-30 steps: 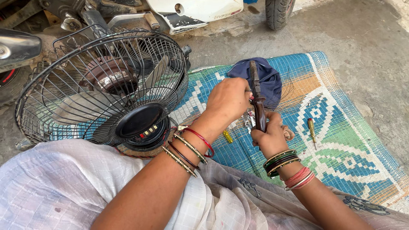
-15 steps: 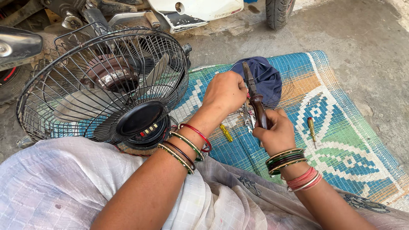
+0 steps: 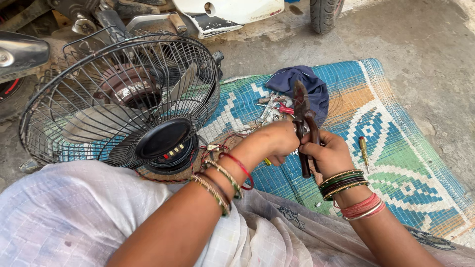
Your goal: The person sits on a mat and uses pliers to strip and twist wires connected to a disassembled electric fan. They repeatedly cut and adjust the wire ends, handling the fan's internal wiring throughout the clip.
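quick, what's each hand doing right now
Left hand: closed, fingers pinching something small at the pliers; what, cannot be told.
Right hand: closed around the pliers' handles.

Mat (image 3: 396,163) blue-green-orange woven pattern; cloth (image 3: 307,84) navy; fan cage (image 3: 118,94) black; pliers (image 3: 303,123) rusty brown.

Dull rusty metal pliers (image 3: 302,116); glossy wire fan cage (image 3: 118,94); woven plastic mat (image 3: 396,143); rough concrete floor (image 3: 425,44).
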